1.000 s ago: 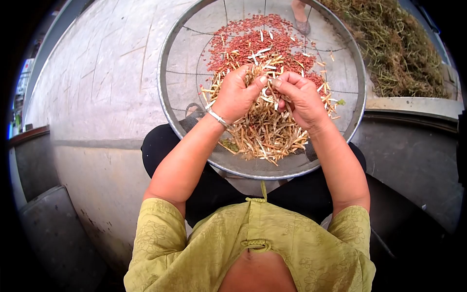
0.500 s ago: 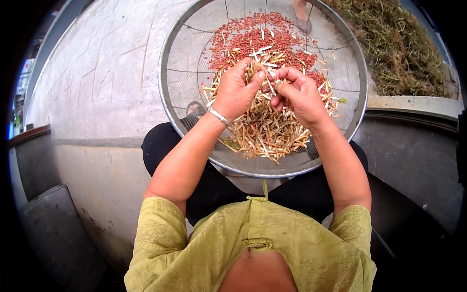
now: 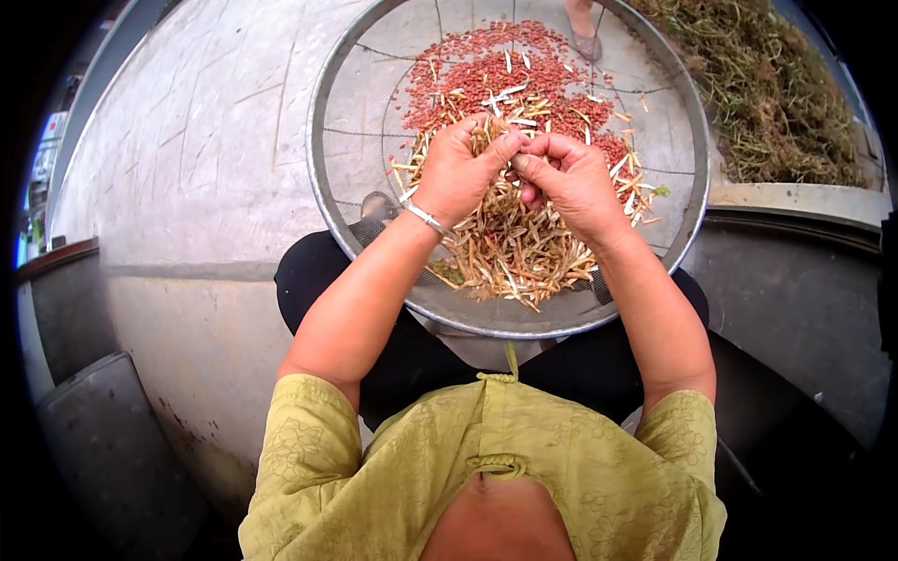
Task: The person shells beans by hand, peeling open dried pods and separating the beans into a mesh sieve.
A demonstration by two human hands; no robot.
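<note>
At the upper centre of the frame, the left hand (image 3: pixel 458 178), wearing a silver bangle (image 3: pixel 429 220), is closed around dry pods (image 3: pixel 480 140), and the right hand (image 3: pixel 575 184) meets it, thumb and fingers pinched together, with whatever is between them hidden. Both are above a round mesh sieve (image 3: pixel 524 333), with a heap of pale brown husks (image 3: pixel 519 254) below them and red beans (image 3: pixel 477 77) spread beyond. Blurred coloured shapes (image 3: pixel 54 131) at the far left edge are too small to read.
</note>
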